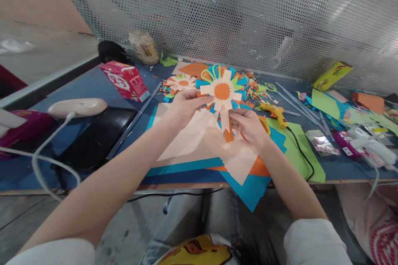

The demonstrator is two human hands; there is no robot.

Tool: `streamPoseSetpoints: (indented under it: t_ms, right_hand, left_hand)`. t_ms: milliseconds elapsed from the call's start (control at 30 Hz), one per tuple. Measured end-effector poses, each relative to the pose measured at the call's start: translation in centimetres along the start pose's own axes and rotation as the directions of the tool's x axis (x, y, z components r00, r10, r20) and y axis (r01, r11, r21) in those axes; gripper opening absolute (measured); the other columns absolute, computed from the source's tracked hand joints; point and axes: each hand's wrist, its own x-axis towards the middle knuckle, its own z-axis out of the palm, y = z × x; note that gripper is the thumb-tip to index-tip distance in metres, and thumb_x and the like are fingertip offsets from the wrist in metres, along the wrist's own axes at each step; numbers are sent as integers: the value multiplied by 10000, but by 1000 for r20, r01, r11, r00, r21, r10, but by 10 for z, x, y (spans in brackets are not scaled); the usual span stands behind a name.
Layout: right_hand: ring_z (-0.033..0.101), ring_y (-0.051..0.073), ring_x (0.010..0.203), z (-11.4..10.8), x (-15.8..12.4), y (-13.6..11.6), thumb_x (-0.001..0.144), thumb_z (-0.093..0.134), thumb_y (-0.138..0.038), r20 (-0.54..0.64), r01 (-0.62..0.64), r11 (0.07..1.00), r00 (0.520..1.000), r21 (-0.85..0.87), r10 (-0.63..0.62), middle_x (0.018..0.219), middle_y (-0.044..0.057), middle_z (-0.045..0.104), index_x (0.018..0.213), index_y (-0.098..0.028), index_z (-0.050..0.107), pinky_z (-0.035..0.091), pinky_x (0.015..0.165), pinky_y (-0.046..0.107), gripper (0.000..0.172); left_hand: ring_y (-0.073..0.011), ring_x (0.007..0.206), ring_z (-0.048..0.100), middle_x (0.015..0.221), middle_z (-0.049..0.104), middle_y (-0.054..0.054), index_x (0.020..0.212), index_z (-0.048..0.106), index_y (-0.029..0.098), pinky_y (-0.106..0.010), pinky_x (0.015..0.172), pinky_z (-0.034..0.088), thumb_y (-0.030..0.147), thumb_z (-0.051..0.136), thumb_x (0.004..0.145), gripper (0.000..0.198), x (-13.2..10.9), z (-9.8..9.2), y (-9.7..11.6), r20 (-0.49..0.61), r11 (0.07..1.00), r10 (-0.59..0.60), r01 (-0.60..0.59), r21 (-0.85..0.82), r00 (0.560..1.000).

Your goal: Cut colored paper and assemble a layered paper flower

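Observation:
Between my hands, above the paper sheets, is a paper flower rosette [222, 90] with an orange centre, peach petals, blue and green strips behind, and a peach-and-orange tail hanging down. My left hand [186, 107] pinches its left edge. Lower on the right, my right hand [245, 122] grips it beside the tail; some of those fingertips are hidden behind the paper. A second, similar paper flower [183, 83] lies on the table just behind my left hand. Under both hands are peach sheets [183, 140], with blue sheets [248, 190] and orange ones below.
A yellow hot glue gun [275, 114] with a black cord lies right of my hands on green paper [300, 145]. Paper scraps [258, 90] are scattered behind. To the left are a red box [124, 80], a black tablet-like slab [99, 136] and a white corded device [77, 107]. Perforated metal [233, 16] stands behind.

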Motion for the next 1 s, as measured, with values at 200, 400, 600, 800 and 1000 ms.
streamPoseSetpoints:
  t_ms: [200,400,600,800,1000]
  right_hand:
    - [683,158,652,4,-2,-3,648,700,-258,28,-25,999,999,34,24,693,33,701,760,-158,674,562,701,294,152]
    - [680,144,634,6,-2,-5,657,679,-215,50,-50,993,998,105,45,682,30,705,768,-154,663,558,637,243,128]
    - [677,128,617,7,-3,-5,680,649,-192,61,-49,990,997,130,42,687,32,708,769,-149,660,549,612,207,100]
    - [683,142,637,8,-3,-6,693,642,-192,28,-68,988,998,141,64,681,34,707,744,-164,643,555,636,231,58]
    - [690,160,679,6,-3,-7,684,664,-225,32,-77,990,997,119,73,699,41,708,763,-165,647,557,660,253,100]
  left_hand:
    - [-102,566,550,616,618,0,585,644,160,-232,509,394,206,743,532,121,-3,4,4,-29,999,-25,24,-25,999]
    - [-89,567,542,606,606,8,583,640,157,-218,509,394,210,755,523,140,-2,4,3,-27,998,-27,26,-63,999]
    - [-106,607,576,645,629,0,615,641,159,-229,538,427,220,753,533,152,-1,2,0,-29,999,-23,22,-47,999]
    - [-113,625,594,652,641,0,597,632,161,-232,559,449,213,755,526,152,-2,3,1,-45,998,-21,18,-53,999]
    - [-122,642,602,674,651,-7,605,634,164,-236,563,451,231,756,525,161,-2,3,2,-44,999,-26,24,-35,999]
